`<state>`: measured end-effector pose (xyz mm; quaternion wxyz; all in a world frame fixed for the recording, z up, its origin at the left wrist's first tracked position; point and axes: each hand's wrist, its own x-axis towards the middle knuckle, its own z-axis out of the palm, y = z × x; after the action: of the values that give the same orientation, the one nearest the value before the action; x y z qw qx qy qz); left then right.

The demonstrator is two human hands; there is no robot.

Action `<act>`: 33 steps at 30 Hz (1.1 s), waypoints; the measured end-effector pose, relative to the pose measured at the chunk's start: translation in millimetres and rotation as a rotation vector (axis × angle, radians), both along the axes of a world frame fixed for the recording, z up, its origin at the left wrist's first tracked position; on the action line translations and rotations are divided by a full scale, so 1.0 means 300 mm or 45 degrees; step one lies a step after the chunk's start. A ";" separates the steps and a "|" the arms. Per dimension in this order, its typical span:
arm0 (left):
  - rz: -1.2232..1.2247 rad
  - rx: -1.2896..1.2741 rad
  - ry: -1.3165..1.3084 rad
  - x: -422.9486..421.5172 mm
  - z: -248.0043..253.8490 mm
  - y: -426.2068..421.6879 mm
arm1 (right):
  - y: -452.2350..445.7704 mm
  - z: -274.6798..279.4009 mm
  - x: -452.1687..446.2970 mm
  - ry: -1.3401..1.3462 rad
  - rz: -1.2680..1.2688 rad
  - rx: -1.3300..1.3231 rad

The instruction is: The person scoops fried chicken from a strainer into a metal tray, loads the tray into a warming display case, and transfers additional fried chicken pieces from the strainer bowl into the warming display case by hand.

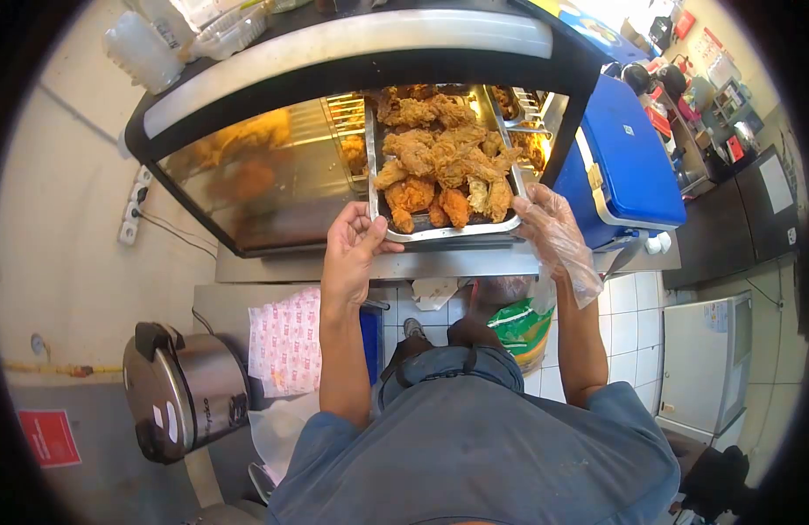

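A metal tray (pixel 439 234) piled with fried chicken (pixel 444 153) sits partly inside a lit display warmer (pixel 352 54), its near end sticking out of the opening. My left hand (pixel 356 241) grips the tray's near left corner, thumb on the rim. On the near right corner is my right hand (pixel 553 232), in a clear plastic glove, its fingers closed at the edge. Most of the chicken is golden brown; several pieces at the near end are more orange. The tray's far end is hidden inside the warmer.
A blue cooler box (pixel 628 149) stands right of the warmer. At the lower left are a rice cooker (pixel 190 394) and pink printed wrapping paper (pixel 286 341). Plastic containers (pixel 229 31) rest on the warmer. A green bag (pixel 520 324) lies below, near my legs.
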<state>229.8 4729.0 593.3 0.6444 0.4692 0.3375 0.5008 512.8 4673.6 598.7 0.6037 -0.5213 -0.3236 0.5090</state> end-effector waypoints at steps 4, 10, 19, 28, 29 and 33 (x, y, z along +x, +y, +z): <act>0.181 -0.088 -0.038 -0.008 0.021 0.130 | 0.253 0.016 -0.003 0.034 0.253 -0.020; 0.367 -0.071 -0.129 -0.012 -0.016 0.350 | 0.560 0.028 -0.029 0.028 0.283 0.048; 0.672 -0.150 -0.531 0.086 -0.086 0.401 | 0.738 0.009 -0.098 0.039 0.257 0.156; 0.865 -0.060 -0.570 0.262 -0.079 0.462 | 0.728 -0.018 -0.048 -1.014 -0.001 0.415; 0.867 -0.056 -0.552 0.255 -0.093 0.482 | 0.658 0.069 -0.059 -1.211 -0.069 0.351; 0.989 -0.084 -0.512 0.255 -0.071 0.528 | 0.651 -0.049 -0.047 -1.997 -0.297 1.098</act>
<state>306.4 4887.5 572.0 0.4759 0.1798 0.3725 0.7762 498.8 4869.1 584.1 0.4005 -0.4766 -0.7503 -0.2226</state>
